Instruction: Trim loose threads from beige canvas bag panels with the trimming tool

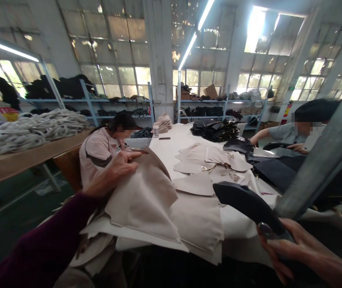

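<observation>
The right grip (pixel 291 250) closes around a curved black panel (pixel 246 204), apparently leather, which juts ahead of the fingers. The left grip (pixel 111 176) lies spread on a folded beige panel (pixel 141 200), with more beige pieces (pixel 198 228) to its right on the table (pixel 243 220).

Factory workshop for bags: long white-covered table (pixel 171 140) heaped with beige cut panels (pixel 195 216), black bags (pixel 216 130) piled mid-table, metal shelves (pixel 207 101) stocked along back wall, tall factory windows (pixel 111 52) upper frame, seated workers (pixel 101 152).
</observation>
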`<state>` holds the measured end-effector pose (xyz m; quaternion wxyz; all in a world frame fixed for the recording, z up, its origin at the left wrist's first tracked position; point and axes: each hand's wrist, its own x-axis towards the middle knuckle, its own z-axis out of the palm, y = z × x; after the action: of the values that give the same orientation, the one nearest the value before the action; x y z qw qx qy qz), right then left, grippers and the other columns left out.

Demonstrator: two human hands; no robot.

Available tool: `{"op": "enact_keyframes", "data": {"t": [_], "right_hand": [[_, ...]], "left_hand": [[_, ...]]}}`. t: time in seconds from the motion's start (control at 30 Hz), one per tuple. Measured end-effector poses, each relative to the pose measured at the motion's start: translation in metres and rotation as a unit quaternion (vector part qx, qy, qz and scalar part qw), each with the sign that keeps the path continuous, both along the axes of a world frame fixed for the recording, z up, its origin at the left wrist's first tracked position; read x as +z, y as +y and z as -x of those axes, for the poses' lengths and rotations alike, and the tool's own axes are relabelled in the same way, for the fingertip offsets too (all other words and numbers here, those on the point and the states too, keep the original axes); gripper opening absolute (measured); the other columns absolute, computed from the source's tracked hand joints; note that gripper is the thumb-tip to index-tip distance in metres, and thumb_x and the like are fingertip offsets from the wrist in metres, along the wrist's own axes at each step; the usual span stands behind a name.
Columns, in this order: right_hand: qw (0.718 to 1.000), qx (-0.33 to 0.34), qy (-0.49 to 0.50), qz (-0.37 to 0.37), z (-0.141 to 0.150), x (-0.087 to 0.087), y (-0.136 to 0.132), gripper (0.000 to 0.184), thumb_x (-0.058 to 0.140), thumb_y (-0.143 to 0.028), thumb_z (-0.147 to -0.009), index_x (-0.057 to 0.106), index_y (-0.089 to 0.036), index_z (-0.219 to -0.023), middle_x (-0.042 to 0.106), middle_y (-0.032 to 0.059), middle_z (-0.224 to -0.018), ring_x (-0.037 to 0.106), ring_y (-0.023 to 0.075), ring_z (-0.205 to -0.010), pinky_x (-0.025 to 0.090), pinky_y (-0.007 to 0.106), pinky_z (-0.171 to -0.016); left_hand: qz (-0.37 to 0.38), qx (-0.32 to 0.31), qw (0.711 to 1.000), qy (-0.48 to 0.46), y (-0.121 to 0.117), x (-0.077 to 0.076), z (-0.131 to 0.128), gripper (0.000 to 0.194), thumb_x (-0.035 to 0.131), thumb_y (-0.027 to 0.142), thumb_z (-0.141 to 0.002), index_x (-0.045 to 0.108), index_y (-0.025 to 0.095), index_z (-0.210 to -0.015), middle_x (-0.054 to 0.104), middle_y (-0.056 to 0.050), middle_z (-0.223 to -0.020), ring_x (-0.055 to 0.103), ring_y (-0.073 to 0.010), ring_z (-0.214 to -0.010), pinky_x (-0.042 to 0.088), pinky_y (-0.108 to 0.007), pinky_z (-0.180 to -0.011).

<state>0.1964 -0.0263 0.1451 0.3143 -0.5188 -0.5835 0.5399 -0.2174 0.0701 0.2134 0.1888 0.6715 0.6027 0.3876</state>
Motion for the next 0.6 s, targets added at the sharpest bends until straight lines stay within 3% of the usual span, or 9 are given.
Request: {"op": "enact_keyframes", "data": {"t": [0.07,0.13,0.23,0.33,0.4,0.5,0.6], "right_hand": [[1.0,-0.025,-0.003,0.015,0.001,-0.005,-0.001,0.037,0.06,-0.052,-0.073,0.056,-0.016,-0.081,0.054,-0.0028,-0.048,0.053,0.0155,-0.047,0.044,0.028,-0.05],[0.999,-0.043,-0.004,0.028,0.0,-0.012,0.002,0.038,0.061,-0.052,-0.072,0.055,-0.017,-0.085,0.055,-0.003,-0.049,0.054,0.0163,-0.048,0.044,0.029,-0.05],[0.999,-0.025,-0.008,0.042,-0.009,-0.028,0.012,0.039,0.061,-0.054,-0.072,0.055,-0.017,-0.082,0.053,-0.0033,-0.047,0.054,0.0162,-0.047,0.044,0.029,-0.051],[0.999,0.006,-0.01,0.051,-0.02,-0.039,0.02,0.042,0.058,-0.059,-0.073,0.055,-0.018,-0.079,0.054,-0.0023,-0.049,0.055,0.017,-0.048,0.046,0.03,-0.051],[0.999,0.016,-0.01,0.047,-0.024,-0.041,0.022,0.042,0.058,-0.059,-0.074,0.055,-0.017,-0.076,0.054,-0.0021,-0.05,0.054,0.0163,-0.047,0.046,0.03,-0.052],[0.999,0.01,-0.016,0.03,-0.023,-0.038,0.02,0.038,0.058,-0.055,-0.074,0.054,-0.017,-0.071,0.052,-0.0029,-0.046,0.051,0.0142,-0.045,0.045,0.028,-0.051],[1.0,0.004,-0.003,0.029,-0.02,-0.038,0.02,0.038,0.058,-0.054,-0.072,0.053,-0.017,-0.073,0.051,-0.0036,-0.045,0.051,0.014,-0.043,0.045,0.027,-0.049]], "left_hand": [[-0.033,-0.003,0.994,0.101,-0.002,0.024,0.002,0.053,0.04,0.011,-0.068,0.058,0.006,-0.118,0.069,-0.001,-0.084,0.057,-0.013,-0.065,0.042,-0.019,-0.057],[-0.098,0.009,0.969,0.228,-0.003,0.041,-0.007,0.049,0.04,0.008,-0.07,0.06,0.007,-0.114,0.068,-0.003,-0.095,0.058,-0.0156,-0.081,0.043,-0.022,-0.072],[-0.176,0.03,0.897,0.404,0.0,0.041,-0.035,0.045,0.042,0.007,-0.075,0.06,0.015,-0.115,0.065,-0.006,-0.098,0.058,-0.018,-0.084,0.044,-0.028,-0.075],[-0.177,0.004,0.822,0.541,0.006,0.015,-0.07,0.036,0.039,0.009,-0.083,0.06,0.018,-0.111,0.06,-0.01,-0.092,0.058,-0.0176,-0.066,0.042,-0.028,-0.058],[-0.176,-0.061,0.787,0.588,0.015,-0.013,-0.09,0.03,0.037,0.007,-0.085,0.06,0.015,-0.103,0.058,-0.012,-0.094,0.058,-0.0181,-0.065,0.04,-0.027,-0.054],[-0.167,-0.173,0.774,0.586,0.033,-0.055,-0.114,0.025,0.04,0.008,-0.086,0.057,0.016,-0.102,0.058,-0.012,-0.096,0.059,-0.0186,-0.067,0.041,-0.028,-0.054],[-0.134,-0.238,0.788,0.552,0.051,-0.087,-0.132,0.021,0.041,0.012,-0.088,0.055,0.018,-0.102,0.059,-0.009,-0.094,0.058,-0.0181,-0.064,0.041,-0.028,-0.053]]}}
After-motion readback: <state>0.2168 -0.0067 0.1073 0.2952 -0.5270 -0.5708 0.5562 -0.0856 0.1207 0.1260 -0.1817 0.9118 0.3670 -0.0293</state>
